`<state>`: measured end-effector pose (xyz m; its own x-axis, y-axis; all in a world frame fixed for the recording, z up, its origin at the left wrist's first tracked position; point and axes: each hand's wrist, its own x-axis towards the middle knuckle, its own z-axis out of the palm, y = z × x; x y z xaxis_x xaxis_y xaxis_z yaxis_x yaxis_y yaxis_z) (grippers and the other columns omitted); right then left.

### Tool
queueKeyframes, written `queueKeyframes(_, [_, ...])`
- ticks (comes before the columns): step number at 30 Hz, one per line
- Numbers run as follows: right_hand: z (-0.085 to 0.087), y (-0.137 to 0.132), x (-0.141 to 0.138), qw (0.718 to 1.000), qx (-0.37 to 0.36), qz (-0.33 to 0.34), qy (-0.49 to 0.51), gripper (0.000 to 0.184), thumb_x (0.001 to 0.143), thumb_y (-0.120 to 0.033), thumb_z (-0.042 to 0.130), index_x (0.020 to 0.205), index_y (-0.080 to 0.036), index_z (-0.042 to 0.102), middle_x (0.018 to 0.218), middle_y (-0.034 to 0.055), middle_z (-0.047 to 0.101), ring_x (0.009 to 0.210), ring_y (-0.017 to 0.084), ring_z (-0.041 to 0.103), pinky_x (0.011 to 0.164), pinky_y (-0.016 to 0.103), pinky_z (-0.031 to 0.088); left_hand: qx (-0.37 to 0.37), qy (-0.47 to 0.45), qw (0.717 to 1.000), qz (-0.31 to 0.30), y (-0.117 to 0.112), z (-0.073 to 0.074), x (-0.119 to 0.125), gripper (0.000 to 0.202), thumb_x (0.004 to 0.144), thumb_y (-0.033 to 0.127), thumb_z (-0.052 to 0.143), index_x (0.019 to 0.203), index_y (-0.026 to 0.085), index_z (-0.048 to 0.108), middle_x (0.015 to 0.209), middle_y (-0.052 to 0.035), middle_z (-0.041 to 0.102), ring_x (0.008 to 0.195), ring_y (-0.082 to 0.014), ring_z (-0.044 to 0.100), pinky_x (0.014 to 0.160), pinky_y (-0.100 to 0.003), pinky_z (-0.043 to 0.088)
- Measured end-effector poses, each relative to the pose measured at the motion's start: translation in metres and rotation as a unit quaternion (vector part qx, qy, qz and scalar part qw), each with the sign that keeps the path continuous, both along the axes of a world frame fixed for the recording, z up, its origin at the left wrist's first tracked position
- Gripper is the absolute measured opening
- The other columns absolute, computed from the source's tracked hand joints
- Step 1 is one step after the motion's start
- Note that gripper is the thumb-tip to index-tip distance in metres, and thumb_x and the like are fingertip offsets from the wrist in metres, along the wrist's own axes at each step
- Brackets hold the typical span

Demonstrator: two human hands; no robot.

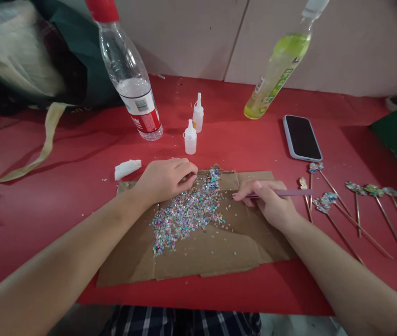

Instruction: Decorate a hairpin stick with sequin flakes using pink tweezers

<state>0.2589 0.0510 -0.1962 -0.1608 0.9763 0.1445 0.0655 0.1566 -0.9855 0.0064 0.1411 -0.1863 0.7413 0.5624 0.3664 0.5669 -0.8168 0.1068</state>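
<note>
The slim purple tool [289, 192], probably tweezers, lies across the right hand [268, 200], whose fingers are closed around it, its tip just above or on the cardboard [202, 261], to the right of a broad spread of glittering chips [187, 210]. The left hand [163, 179] rests at the upper left edge of that spread, fingers curled close together; whether they pinch anything I cannot tell. Work looks partly done: several decorated sticks [326, 200] lie to the right, their heads covered in similar sparkle, while most of the chips on the cardboard are loose and unused. No stick shows in either hand. Beyond the cardboard, on the red tabletop [26, 219], two small nozzle bottles, a front one [190, 141] and a rear one [198, 116], stand upright, whitish and translucent, their fill unclear. The red-capped bottle [138, 102] behind the left hand is clear, and its liquid level is hard to make out. The drink bottle [279, 70] at the back holds yellow-green liquid. A phone [302, 137] lies near the sticks, a white roll [127, 169] sits by the left wrist, and a dark bag [89, 42] at far left contains a pale bundle [26, 51]
</note>
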Motion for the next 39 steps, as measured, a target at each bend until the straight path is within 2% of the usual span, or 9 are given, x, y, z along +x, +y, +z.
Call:
queueKeyframes(3, [0.0056, -0.0021, -0.002, 1.0, -0.015, 0.011, -0.016, 0.025, 0.086, -0.037, 0.06, 0.072, -0.022, 0.073, 0.054, -0.001, 0.058, 0.05, 0.01, 0.049, 0.047, 0.025, 0.037, -0.001, -0.012, 1.0, 0.015, -0.0001, -0.002, 0.0001, 0.014, 0.09, 0.027, 0.047, 0.089, 0.023, 0.06, 0.08, 0.0033, 0.067, 0.072, -0.0105, 0.061, 0.055, -0.026, 0.036])
queueKeyframes(6, [0.0089, -0.0039, -0.0048, 0.997, -0.056, 0.042, -0.021, 0.01, 0.08, -0.031, 0.068, 0.082, -0.022, 0.07, 0.066, 0.0004, 0.068, 0.057, 0.011, 0.059, 0.053, 0.025, 0.046, 0.004, -0.018, 1.0, 0.02, 0.0003, -0.0041, 0.0001, 0.014, 0.089, 0.026, 0.047, 0.091, 0.023, 0.06, 0.08, 0.0036, 0.068, 0.07, -0.0101, 0.062, 0.054, -0.026, 0.035])
queueKeyframes(11, [0.0083, -0.007, -0.0078, 0.993, -0.095, 0.061, -0.02, 0.016, 0.081, -0.026, 0.066, 0.094, -0.021, 0.057, 0.072, 0.0013, 0.071, 0.061, 0.011, 0.063, 0.055, 0.024, 0.05, 0.017, -0.02, 1.0, 0.015, -0.0003, -0.0037, 0.0014, 0.014, 0.089, 0.025, 0.048, 0.093, 0.023, 0.062, 0.077, 0.0038, 0.068, 0.069, -0.0102, 0.061, 0.053, -0.026, 0.035])
queueKeyframes(15, [0.0064, -0.0064, -0.0101, 0.993, -0.113, 0.04, -0.008, 0.024, 0.074, -0.032, 0.074, 0.083, -0.021, 0.055, 0.073, 0.0022, 0.07, 0.062, 0.012, 0.064, 0.056, 0.025, 0.051, 0.014, -0.015, 1.0, 0.012, -0.0006, -0.0029, 0.0014, 0.015, 0.089, 0.028, 0.049, 0.091, 0.024, 0.063, 0.076, 0.004, 0.068, 0.065, -0.0096, 0.06, 0.051, -0.026, 0.034])
queueKeyframes(18, [0.0051, -0.003, -0.0096, 0.995, -0.097, -0.004, -0.025, 0.025, 0.068, -0.033, 0.078, 0.076, -0.019, 0.059, 0.065, -0.0006, 0.065, 0.054, 0.01, 0.059, 0.052, 0.025, 0.048, 0.012, -0.001, 1.0, 0.014, 0.0, -0.0035, 0.0006, 0.017, 0.091, 0.032, 0.048, 0.091, 0.025, 0.064, 0.076, 0.0042, 0.068, 0.064, -0.0099, 0.06, 0.05, -0.027, 0.032])
queueKeyframes(20, [0.004, -0.0008, -0.0073, 0.996, -0.078, -0.016, -0.04, 0.02, 0.074, -0.034, 0.074, 0.078, -0.019, 0.061, 0.065, -0.0007, 0.064, 0.052, 0.009, 0.056, 0.051, 0.025, 0.047, 0.019, 0.007, 1.0, 0.011, 0.0003, -0.0041, 0.0002, 0.019, 0.092, 0.033, 0.047, 0.092, 0.025, 0.065, 0.077, 0.0044, 0.069, 0.064, -0.01, 0.06, 0.049, -0.027, 0.032])
queueKeyframes(24, [0.0024, -0.0005, -0.0027, 0.991, -0.024, 0.012, -0.129, 0.016, 0.087, -0.033, 0.059, 0.082, -0.019, 0.061, 0.071, 0.0009, 0.064, 0.06, 0.01, 0.058, 0.056, 0.024, 0.047, 0.026, 0.017, 0.999, 0.006, 0.0, -0.0045, 0.0005, 0.023, 0.094, 0.034, 0.045, 0.093, 0.027, 0.067, 0.08, 0.004, 0.07, 0.064, -0.0099, 0.06, 0.048, -0.027, 0.03])
queueKeyframes(30, [0.0049, -0.0052, -0.0046, 0.956, 0.082, 0.044, -0.277, 0.015, 0.09, -0.029, 0.054, 0.081, -0.019, 0.062, 0.075, 0.0014, 0.065, 0.067, 0.011, 0.061, 0.059, 0.023, 0.046, 0.029, 0.025, 0.999, -0.005, -0.0005, -0.0045, 0.0022, 0.024, 0.093, 0.035, 0.046, 0.094, 0.028, 0.069, 0.079, 0.0031, 0.07, 0.062, -0.0102, 0.058, 0.047, -0.027, 0.027])
queueKeyframes(39, [0.0056, -0.0065, -0.0077, 0.951, 0.083, 0.029, -0.297, 0.015, 0.09, -0.03, 0.053, 0.083, -0.021, 0.063, 0.078, 0.001, 0.067, 0.07, 0.012, 0.064, 0.061, 0.023, 0.048, 0.04, 0.009, 0.999, -0.015, 0.0009, -0.007, 0.0009, 0.023, 0.093, 0.034, 0.048, 0.092, 0.028, 0.07, 0.075, 0.0026, 0.068, 0.06, -0.0103, 0.057, 0.047, -0.025, 0.026])
